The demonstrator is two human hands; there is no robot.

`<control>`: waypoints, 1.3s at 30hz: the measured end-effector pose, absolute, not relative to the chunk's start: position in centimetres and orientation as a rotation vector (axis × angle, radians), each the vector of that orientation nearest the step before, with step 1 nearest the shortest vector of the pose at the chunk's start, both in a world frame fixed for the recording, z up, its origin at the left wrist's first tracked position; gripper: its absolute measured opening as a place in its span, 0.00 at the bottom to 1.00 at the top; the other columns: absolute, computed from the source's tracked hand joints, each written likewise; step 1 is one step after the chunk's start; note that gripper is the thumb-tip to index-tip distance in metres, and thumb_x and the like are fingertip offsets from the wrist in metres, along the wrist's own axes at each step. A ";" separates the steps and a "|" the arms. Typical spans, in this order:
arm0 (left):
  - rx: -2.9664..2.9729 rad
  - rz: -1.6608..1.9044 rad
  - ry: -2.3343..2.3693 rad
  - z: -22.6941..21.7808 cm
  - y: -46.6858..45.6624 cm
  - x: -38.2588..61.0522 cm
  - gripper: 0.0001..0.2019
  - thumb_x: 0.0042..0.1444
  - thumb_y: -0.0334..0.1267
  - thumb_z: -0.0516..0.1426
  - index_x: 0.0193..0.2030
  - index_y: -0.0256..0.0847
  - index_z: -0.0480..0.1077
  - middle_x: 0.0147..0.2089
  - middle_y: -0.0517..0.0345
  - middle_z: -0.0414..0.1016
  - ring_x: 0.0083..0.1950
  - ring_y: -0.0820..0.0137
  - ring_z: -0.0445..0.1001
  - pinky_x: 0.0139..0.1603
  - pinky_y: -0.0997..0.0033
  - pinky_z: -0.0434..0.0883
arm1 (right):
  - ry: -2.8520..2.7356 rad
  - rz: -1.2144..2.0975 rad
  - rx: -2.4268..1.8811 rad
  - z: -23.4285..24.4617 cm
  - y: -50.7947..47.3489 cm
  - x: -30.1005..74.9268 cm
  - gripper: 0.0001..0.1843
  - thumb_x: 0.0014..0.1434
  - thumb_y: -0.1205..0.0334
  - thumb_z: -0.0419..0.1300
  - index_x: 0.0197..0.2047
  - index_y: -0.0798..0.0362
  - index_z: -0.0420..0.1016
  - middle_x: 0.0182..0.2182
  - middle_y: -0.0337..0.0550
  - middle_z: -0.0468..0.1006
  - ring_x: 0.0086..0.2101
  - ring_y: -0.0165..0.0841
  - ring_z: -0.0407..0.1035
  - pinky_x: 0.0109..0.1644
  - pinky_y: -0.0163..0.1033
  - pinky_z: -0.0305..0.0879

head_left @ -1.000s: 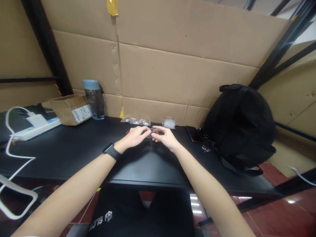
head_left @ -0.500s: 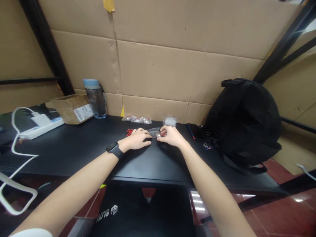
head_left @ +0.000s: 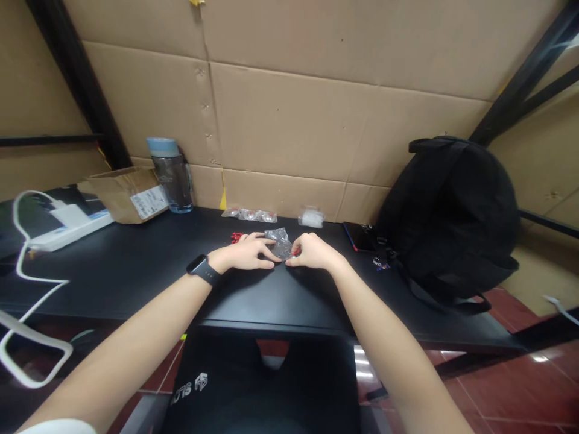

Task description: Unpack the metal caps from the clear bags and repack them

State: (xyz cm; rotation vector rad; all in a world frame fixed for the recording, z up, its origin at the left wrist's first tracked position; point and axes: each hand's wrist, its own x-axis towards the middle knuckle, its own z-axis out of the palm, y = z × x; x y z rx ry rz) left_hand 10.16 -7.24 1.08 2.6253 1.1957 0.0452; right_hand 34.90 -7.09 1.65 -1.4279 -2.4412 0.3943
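My left hand (head_left: pixel 250 251) lies palm down on the black table, its fingers spread and the fingertips at the left edge of a crumpled clear plastic bag (head_left: pixel 279 243). Beyond its knuckles sits a cluster of small red pieces (head_left: pixel 236 237), partly hidden by the hand. My right hand (head_left: pixel 313 250) is closed in a pinch at the bag's lower right side. A bit of a small red item (head_left: pixel 296 252) shows between its fingertips; most of it is covered. My left wrist wears a black watch (head_left: pixel 203 269).
Small clear packets with round red-and-silver pieces (head_left: pixel 251 215) line the cardboard wall. Near them lies a clear wrapped bundle (head_left: pixel 312 217). A black backpack (head_left: pixel 447 223) and dark flat device (head_left: pixel 359 237) are right; a bottle (head_left: pixel 172 178), paper bag (head_left: pixel 129 196) and power strip (head_left: pixel 72 231) are left.
The plastic bag has shifted from lying flat to standing up crumpled between my hands. My right fingertips have moved slightly toward me, and the red item is now more covered.
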 end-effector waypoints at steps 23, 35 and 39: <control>2.611 0.023 1.121 0.9 -7.1 9.9 0.18 0.60 0.50 0.61 0.57 0.69 0.76 0.77 0.68 0.52 0.79 0.44 0.42 0.73 0.35 0.45 | -2.380 -0.366 -1.485 0.2 -6.0 31.8 0.19 0.57 0.54 0.72 0.49 0.49 0.77 0.47 0.49 0.76 0.46 0.42 0.71 0.47 0.43 0.64; 2.746 0.438 1.030 1.4 -7.1 10.0 0.10 0.64 0.46 0.58 0.43 0.53 0.82 0.64 0.60 0.74 0.72 0.51 0.61 0.71 0.46 0.56 | -2.459 -0.006 -1.078 0.1 -5.5 32.7 0.16 0.61 0.53 0.67 0.50 0.50 0.79 0.47 0.47 0.76 0.45 0.38 0.71 0.48 0.41 0.66; 2.687 0.859 1.086 1.2 -6.5 10.0 0.13 0.64 0.31 0.52 0.45 0.44 0.78 0.48 0.56 0.82 0.51 0.65 0.77 0.56 0.65 0.69 | -2.251 0.370 -0.895 0.5 -5.2 34.6 0.10 0.67 0.59 0.60 0.47 0.51 0.81 0.43 0.44 0.78 0.40 0.32 0.72 0.46 0.37 0.67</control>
